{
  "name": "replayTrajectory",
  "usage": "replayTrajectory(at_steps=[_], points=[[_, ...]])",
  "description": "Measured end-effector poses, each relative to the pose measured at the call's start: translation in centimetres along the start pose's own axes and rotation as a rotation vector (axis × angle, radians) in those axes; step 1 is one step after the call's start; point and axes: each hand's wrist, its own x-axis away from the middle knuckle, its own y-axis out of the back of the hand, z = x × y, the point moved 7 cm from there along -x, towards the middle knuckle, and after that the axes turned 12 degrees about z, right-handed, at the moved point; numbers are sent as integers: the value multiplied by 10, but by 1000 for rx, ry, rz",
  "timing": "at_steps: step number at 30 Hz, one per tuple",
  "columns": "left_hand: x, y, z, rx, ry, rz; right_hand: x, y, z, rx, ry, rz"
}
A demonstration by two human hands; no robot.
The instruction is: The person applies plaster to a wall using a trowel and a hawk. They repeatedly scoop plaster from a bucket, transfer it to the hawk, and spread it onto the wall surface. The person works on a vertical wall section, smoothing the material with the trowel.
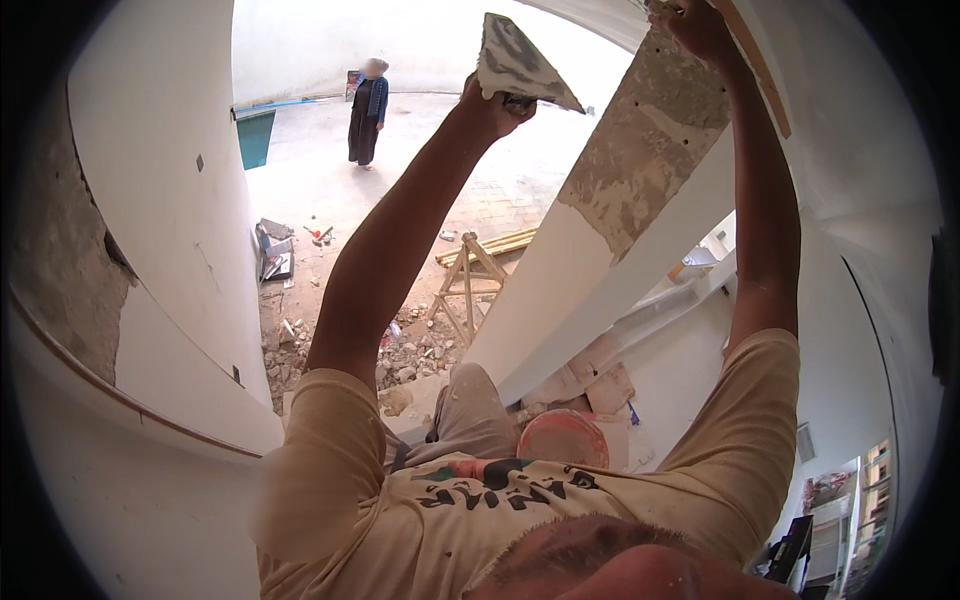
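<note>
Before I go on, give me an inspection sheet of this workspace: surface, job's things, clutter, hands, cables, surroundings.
Surface: white wall with a rough grey patch on its upper part.
Job's things: plaster-smeared plate, held up before the bright yard; red bucket low down, contents unclear.
Clutter: rubble on the ground, beside a wooden trestle; yellowish poles lie behind it.
Left hand: raised, gripping the plate from below.
Right hand: raised at the patch's upper end, fingers curled; what it holds is unclear.
Cables: nothing seen for certain.
Surroundings: another person stands in the yard, well back.
</note>
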Motion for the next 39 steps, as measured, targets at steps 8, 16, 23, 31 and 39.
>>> replayTrajectory(at_steps=[8, 16, 23, 31, 39], points=[[-96, -9, -9, 259, 6, -222, 25, 12, -112, 4, -262, 2], [-42, 4, -3, 461, 27, -53, 8, -22, -56, 186, -42, -218], [102, -19, -10, 2126, 803, -261, -36, -34, -65, 446, -120, -322], [299, 9, -27, 2082, 843, -353, 22, -18, -19, 285, 136, -476], [462, 9, -63, 1506, 1057, -58, -19, -61, -50, 367, 46, -386]])
